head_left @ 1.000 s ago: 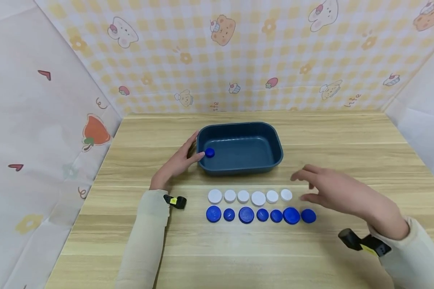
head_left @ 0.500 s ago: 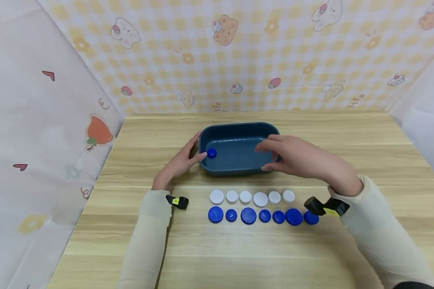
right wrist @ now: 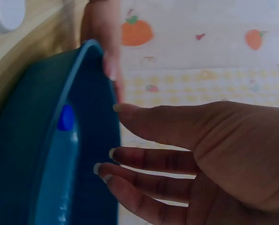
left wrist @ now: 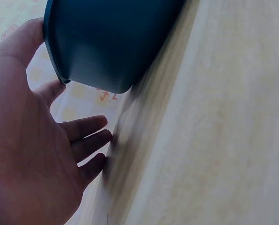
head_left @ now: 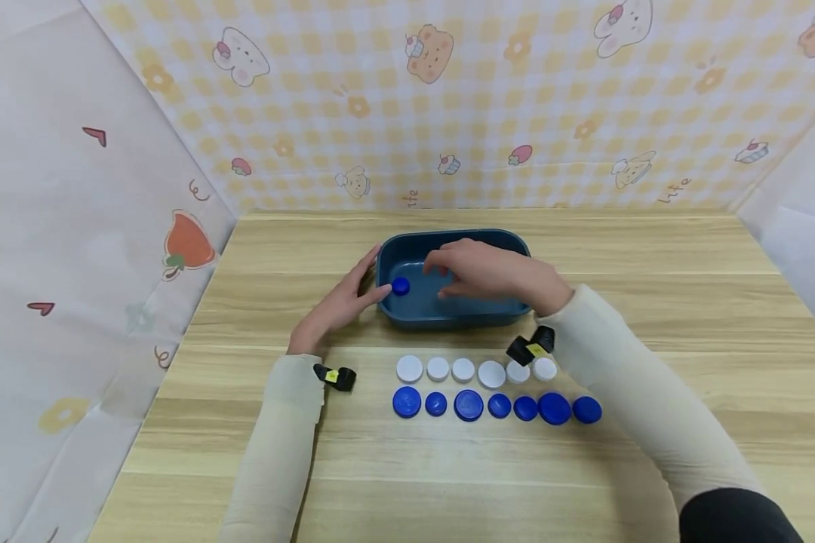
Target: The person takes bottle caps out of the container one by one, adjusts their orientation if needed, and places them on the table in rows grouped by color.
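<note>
A dark blue-green plastic basin stands on the table, with one blue bottle cap at the left end of its floor. My left hand rests against the basin's left end; its thumb and index finger touch the rim while the other fingers stay extended, as the left wrist view shows. Over the inside of the basin is my right hand, reaching from the right. Its thumb and fingers point toward the blue cap with a gap between them and nothing held; the right wrist view shows the same cap beyond the rim.
Before the basin lies a row of several white caps, partly overlapped by the right wrist's camera. Nearer is a row of several blue caps. A patterned cloth wall closes off the table's back.
My right hand has moved left and away from me, from beside the cap rows to over the basin, toward the blue cap. My left hand has kept its place at the basin.
</note>
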The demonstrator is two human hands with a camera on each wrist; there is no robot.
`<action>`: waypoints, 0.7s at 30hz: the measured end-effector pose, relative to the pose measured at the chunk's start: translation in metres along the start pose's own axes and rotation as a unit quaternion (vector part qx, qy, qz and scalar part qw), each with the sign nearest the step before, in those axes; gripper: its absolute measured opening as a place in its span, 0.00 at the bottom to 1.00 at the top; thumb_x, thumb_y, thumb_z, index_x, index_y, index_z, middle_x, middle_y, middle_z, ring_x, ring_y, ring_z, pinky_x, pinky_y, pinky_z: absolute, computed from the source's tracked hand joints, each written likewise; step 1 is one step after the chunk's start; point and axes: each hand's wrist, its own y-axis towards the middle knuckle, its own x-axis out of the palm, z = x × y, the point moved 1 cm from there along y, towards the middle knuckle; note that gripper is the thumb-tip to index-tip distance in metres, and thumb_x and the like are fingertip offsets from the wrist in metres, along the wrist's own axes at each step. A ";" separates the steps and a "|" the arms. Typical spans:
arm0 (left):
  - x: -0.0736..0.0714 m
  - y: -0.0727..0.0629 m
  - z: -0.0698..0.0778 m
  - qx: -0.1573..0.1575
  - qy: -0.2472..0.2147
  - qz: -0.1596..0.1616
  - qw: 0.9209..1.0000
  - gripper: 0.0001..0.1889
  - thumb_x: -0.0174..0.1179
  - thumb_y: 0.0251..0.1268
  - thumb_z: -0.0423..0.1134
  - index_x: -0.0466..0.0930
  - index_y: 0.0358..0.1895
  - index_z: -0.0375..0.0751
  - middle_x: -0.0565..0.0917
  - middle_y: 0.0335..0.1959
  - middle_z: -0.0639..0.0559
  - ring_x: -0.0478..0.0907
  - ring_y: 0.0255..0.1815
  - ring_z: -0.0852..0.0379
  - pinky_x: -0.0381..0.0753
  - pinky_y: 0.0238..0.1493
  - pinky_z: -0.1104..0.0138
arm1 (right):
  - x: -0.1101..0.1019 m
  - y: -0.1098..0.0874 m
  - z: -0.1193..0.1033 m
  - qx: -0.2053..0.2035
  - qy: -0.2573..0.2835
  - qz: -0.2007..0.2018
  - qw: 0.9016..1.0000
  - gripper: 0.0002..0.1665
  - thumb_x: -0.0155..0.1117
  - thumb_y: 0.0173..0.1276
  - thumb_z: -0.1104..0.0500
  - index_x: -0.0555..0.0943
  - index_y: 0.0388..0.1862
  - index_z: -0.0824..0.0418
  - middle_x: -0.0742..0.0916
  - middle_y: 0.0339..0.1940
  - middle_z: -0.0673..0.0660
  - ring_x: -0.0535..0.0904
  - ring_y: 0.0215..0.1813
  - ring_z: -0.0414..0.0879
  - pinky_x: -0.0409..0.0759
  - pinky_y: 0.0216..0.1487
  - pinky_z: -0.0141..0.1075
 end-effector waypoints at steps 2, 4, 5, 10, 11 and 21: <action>0.000 0.000 0.000 -0.001 0.000 -0.001 1.000 0.42 0.50 0.66 0.64 0.36 0.76 0.67 0.46 0.77 0.52 0.42 0.76 0.50 0.46 0.69 0.47 | 0.002 0.012 0.001 0.008 0.000 -0.012 1.000 0.23 0.66 0.66 0.58 0.76 0.58 0.60 0.81 0.48 0.59 0.75 0.45 0.49 0.75 0.49 0.42; 0.000 0.000 0.001 -0.003 0.000 -0.002 1.000 0.42 0.50 0.66 0.65 0.36 0.76 0.67 0.47 0.77 0.52 0.42 0.76 0.50 0.46 0.70 0.48 | 0.004 0.024 0.002 0.018 -0.006 -0.024 1.000 0.23 0.66 0.66 0.58 0.76 0.59 0.60 0.81 0.48 0.59 0.75 0.48 0.49 0.74 0.51 0.42; -0.001 0.000 0.001 -0.001 -0.001 -0.002 1.000 0.42 0.50 0.66 0.65 0.36 0.76 0.66 0.47 0.77 0.52 0.42 0.76 0.50 0.46 0.69 0.47 | 0.006 0.030 0.002 0.021 -0.010 -0.030 0.999 0.23 0.65 0.66 0.58 0.76 0.59 0.60 0.81 0.49 0.58 0.75 0.48 0.49 0.74 0.51 0.41; -0.002 0.000 0.002 0.010 -0.004 -0.001 1.000 0.42 0.50 0.67 0.63 0.37 0.77 0.63 0.47 0.77 0.51 0.42 0.76 0.51 0.46 0.70 0.48 | 0.017 0.060 0.005 0.037 -0.033 -0.055 0.997 0.25 0.64 0.67 0.55 0.74 0.62 0.58 0.80 0.52 0.58 0.75 0.52 0.48 0.73 0.56 0.41; -0.002 0.000 0.002 0.013 -0.004 -0.002 1.000 0.42 0.49 0.67 0.63 0.37 0.77 0.62 0.47 0.77 0.51 0.42 0.76 0.50 0.46 0.70 0.48 | 0.019 0.065 0.005 0.041 -0.036 -0.061 0.997 0.26 0.64 0.67 0.55 0.74 0.63 0.58 0.80 0.54 0.58 0.74 0.53 0.49 0.72 0.57 0.42; -0.002 0.000 0.001 0.012 0.001 -0.006 1.000 0.41 0.49 0.68 0.62 0.36 0.77 0.63 0.46 0.77 0.51 0.41 0.76 0.52 0.45 0.70 0.51 | 0.035 0.097 0.001 0.062 -0.083 -0.110 0.989 0.25 0.60 0.70 0.58 0.72 0.65 0.58 0.76 0.61 0.60 0.71 0.60 0.50 0.66 0.64 0.45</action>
